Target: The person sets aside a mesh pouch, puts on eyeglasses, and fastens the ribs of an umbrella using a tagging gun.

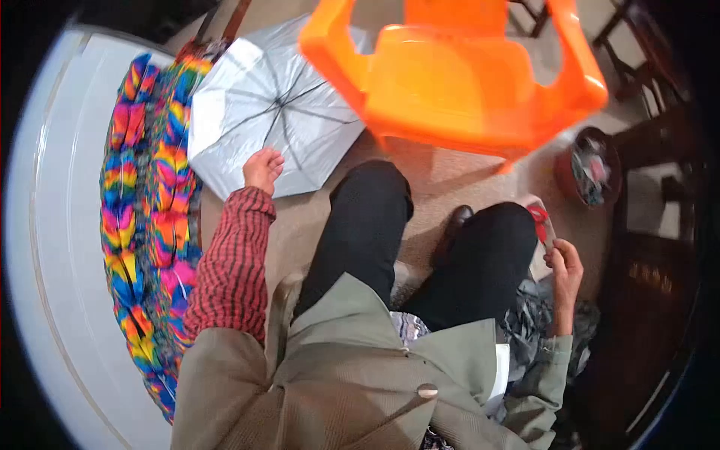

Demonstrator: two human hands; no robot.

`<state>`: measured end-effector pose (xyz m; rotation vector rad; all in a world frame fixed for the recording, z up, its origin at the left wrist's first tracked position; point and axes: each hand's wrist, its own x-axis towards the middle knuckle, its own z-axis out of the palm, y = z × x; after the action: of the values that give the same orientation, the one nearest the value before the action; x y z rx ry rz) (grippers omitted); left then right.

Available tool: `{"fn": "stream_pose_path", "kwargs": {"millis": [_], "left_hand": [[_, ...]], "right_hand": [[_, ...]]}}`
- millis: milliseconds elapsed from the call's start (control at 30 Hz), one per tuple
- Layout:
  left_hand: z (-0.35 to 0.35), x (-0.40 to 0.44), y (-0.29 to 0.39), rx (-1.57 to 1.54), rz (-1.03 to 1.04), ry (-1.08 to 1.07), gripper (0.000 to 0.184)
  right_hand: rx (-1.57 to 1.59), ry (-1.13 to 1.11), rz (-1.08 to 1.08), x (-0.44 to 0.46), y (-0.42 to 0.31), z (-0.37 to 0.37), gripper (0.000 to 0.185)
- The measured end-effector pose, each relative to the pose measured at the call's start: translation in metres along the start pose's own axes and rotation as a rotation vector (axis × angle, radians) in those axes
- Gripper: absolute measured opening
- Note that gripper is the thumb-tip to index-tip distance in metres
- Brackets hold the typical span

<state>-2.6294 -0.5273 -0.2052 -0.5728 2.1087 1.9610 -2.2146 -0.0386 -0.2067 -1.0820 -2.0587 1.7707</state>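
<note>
My left hand [264,171], in a red and black striped sleeve, is closed with the fingers curled in. It is in front of a spread silver umbrella [240,127], whose dark ribs face me. Whether the fist grips the umbrella's handle is hidden. On the right, beside my knee, my right hand [565,264] has its fingers pinched at the edge of a pale flat box [540,264] with a red patch [538,217]. My leg covers part of that box. Crumpled dark plastic [525,322] lies just below it.
An orange plastic chair [457,82] stands ahead, close to the umbrella. A bin [589,169] with rubbish inside is at the right, by dark wooden furniture [652,262]. Rainbow-coloured bundles [172,202] line the left side, next to a white panel [67,187].
</note>
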Motion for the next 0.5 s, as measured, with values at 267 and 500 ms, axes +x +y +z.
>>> {"fn": "stream_pose_path", "kwargs": {"millis": [267, 500], "left_hand": [[-0.087, 0.113, -0.107, 0.116, -0.192, -0.018, 0.033], [-0.024, 0.089, -0.186, 1.721, 0.524, -0.174, 0.038]], "right_hand": [[-0.256, -0.143, -0.068, 0.03, -0.012, 0.048, 0.018], [-0.291, -0.07, 0.128, -0.012, -0.013, 0.046, 0.017]]}}
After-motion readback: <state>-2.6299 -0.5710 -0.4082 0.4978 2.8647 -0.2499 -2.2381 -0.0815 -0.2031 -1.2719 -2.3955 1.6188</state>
